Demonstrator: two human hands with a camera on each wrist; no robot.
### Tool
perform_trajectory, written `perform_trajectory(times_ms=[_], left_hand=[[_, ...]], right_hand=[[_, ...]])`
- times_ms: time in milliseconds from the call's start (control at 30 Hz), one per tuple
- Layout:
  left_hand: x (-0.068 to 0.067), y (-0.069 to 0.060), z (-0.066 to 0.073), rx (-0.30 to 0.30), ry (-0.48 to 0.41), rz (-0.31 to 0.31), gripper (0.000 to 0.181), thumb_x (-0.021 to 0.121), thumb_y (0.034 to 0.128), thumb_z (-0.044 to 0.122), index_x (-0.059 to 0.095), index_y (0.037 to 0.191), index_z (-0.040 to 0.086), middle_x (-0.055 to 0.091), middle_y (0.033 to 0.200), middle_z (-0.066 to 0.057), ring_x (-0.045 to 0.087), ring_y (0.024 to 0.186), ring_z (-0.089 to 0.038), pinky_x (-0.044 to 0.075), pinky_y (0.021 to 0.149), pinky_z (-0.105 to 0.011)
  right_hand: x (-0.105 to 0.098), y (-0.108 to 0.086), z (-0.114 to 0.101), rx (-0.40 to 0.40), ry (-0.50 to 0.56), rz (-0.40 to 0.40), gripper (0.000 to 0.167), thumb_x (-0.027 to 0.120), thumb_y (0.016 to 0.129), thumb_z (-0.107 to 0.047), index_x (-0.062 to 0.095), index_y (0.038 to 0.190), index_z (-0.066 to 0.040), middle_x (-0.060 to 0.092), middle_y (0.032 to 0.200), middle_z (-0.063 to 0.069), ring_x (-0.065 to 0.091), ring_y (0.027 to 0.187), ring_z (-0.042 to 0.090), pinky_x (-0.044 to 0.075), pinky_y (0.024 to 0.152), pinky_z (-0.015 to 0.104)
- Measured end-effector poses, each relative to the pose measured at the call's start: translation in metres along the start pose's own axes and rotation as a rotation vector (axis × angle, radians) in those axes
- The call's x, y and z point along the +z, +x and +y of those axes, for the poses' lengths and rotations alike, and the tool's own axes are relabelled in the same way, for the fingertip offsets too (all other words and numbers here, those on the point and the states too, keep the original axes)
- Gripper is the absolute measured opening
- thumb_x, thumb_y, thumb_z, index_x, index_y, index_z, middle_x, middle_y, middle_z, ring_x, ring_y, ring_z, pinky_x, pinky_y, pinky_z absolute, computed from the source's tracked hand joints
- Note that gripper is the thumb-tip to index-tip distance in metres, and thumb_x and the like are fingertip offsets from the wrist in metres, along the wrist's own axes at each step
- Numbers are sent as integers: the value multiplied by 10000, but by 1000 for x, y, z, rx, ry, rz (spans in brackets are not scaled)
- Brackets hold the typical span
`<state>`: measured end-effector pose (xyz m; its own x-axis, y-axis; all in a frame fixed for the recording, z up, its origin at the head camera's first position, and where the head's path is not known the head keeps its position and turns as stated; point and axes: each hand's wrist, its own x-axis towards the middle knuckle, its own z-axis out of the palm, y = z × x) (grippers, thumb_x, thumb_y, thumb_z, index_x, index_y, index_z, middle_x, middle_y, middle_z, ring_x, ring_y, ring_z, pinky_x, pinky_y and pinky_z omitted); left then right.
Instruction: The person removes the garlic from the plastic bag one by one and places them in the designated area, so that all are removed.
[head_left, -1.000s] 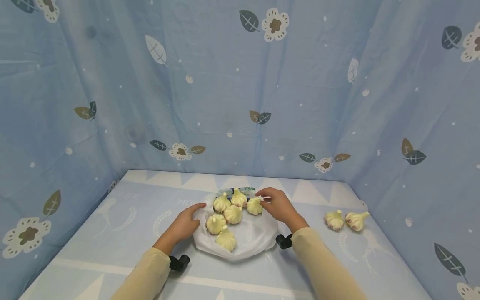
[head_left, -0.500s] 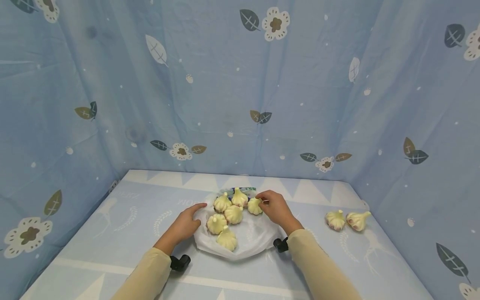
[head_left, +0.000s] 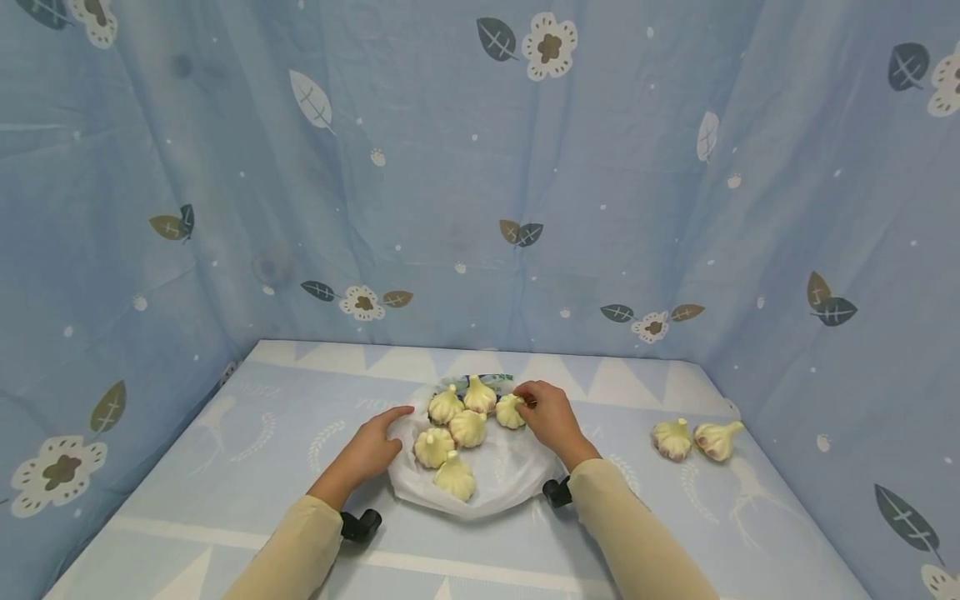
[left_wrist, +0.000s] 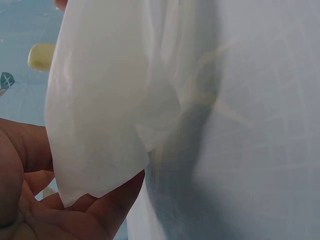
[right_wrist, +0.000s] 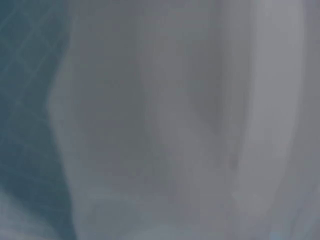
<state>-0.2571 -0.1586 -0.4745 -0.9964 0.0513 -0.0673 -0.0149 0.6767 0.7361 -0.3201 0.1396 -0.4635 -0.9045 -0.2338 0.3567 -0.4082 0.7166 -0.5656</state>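
Observation:
Several pale garlic bulbs (head_left: 467, 428) lie in a cluster on a thin white plastic bag (head_left: 502, 479), which is spread on the table. Whether a layer of the bag covers them, I cannot tell. My left hand (head_left: 367, 450) holds the bag's left rim; in the left wrist view the white film (left_wrist: 100, 110) passes between the thumb and the fingers. With fingertips brought together, my right hand (head_left: 553, 417) pinches the bag's right rim beside the rightmost garlic bulb (head_left: 510, 411). Blurred white plastic (right_wrist: 165, 125) fills most of the right wrist view, so the right fingers are hidden there.
Two more garlic bulbs, one nearer (head_left: 672, 439) and one farther right (head_left: 717, 440), sit together on the right of the table (head_left: 225, 492). Blue-green print (head_left: 495, 383) shows at the bag's back edge. A patterned blue curtain (head_left: 450, 167) surrounds the table's back and sides.
My right fingers, spread apart a second ago, have closed together at the bag's right rim. The right forearm has shifted slightly left. My left hand and the garlic bulbs have stayed in place.

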Motion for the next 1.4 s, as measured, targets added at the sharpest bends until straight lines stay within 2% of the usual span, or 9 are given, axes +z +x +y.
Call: perform_trajectory(times_ms=[167, 467, 733, 1067, 1400], left_hand=[[1, 1, -1, 4, 2, 3, 618, 477, 867, -4, 434, 1460, 162, 381, 1525, -193, 346, 1408, -391, 334, 1091, -584], [1, 1, -2, -11, 1, -1, 616, 475, 868, 1, 430, 1462, 159, 374, 1528, -194, 328, 1415, -400, 299, 1113, -593], [1, 0, -1, 1, -4, 3, 618, 470, 868, -1, 429, 1463, 159, 370, 1530, -195, 319, 1420, -400, 296, 1117, -589], [0, -2, 3, 1, -19, -6, 618, 459, 870, -1, 422, 1467, 150, 361, 1536, -192, 298, 1428, -403, 275, 1129, -588], [1, -2, 0, 6, -19, -2, 624, 453, 868, -4, 417, 1471, 153, 365, 1533, -195, 311, 1424, -399, 304, 1110, -591]], right_hand=[[-2, -2, -4, -5, -15, 0, 173, 705, 844, -54, 717, 1016, -68, 697, 982, 71, 661, 884, 191, 560, 770, 309], [-4, -4, -3, -40, 31, 21, 171, 690, 840, -26, 723, 1003, -64, 703, 1000, 75, 678, 891, 200, 568, 760, 288], [-11, -4, -10, -6, 110, 43, 179, 673, 853, -29, 727, 1016, -81, 714, 1036, 70, 685, 947, 216, 574, 788, 299], [-21, -3, -19, 15, 122, 61, 195, 659, 889, -79, 722, 1068, -125, 701, 1105, 43, 685, 1007, 194, 570, 825, 294], [-42, -6, -21, -48, 106, 99, 219, 634, 908, -68, 711, 1110, -108, 694, 1130, 64, 682, 1021, 222, 569, 842, 327]])
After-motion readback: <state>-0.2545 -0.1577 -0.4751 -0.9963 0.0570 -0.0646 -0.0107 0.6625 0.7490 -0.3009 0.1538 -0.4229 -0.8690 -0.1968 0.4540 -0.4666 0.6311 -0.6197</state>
